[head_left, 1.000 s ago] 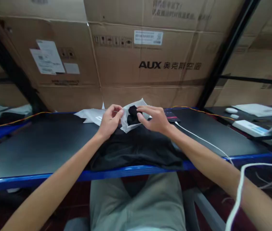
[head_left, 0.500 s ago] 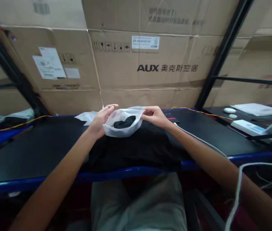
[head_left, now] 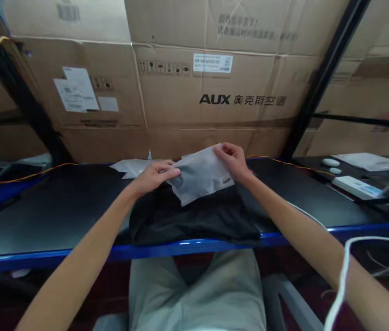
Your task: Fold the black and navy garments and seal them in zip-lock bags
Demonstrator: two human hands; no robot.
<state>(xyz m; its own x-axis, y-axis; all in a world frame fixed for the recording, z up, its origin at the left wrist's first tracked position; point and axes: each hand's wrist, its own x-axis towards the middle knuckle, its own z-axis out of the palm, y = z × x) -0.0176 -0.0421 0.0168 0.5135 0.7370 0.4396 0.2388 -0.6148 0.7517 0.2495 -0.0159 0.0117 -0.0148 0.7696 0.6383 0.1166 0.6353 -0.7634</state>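
Observation:
A frosted translucent plastic bag (head_left: 203,177) hangs between my hands, with something dark showing through it and a small label near its lower right corner. My left hand (head_left: 155,177) pinches the bag's upper left edge between thumb and fingers. At the upper right corner, my right hand (head_left: 233,160) is closed on the bag too. Beneath it, a black cloth (head_left: 194,223) lies spread on the table up to the front edge. Its kind cannot be made out.
White plastic bags (head_left: 132,167) lie behind my left hand. Large cardboard boxes (head_left: 215,115) stand along the back of the black table (head_left: 59,216). At right are a white box (head_left: 357,187), small white round things and a white cable (head_left: 341,276) hanging near my right forearm.
The bag was held open with its mouth toward me and black content visible. Now it is flattened and tilted, its side facing me. My left hand has closed on its edge.

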